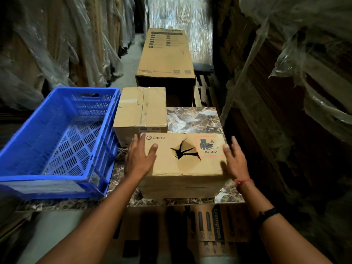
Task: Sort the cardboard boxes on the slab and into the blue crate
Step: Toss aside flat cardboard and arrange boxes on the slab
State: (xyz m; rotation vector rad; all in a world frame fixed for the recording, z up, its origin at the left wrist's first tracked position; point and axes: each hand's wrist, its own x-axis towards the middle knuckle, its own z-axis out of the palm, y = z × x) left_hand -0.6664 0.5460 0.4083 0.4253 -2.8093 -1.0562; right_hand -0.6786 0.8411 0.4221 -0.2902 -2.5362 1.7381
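Both hands flank the torn box (182, 164) at the counter's (194, 119) front edge.
Long box (165, 54) lies behind the counter. Blue crate (47, 178) sits on the counter's left end. Taped box (141, 109) stands between the crate and the bare marble, just behind the torn box. Left hand (140, 159) lies flat on the torn box's left side, fingers straight. Right hand (235, 159) is spread at its right edge, blurred, contact unclear.
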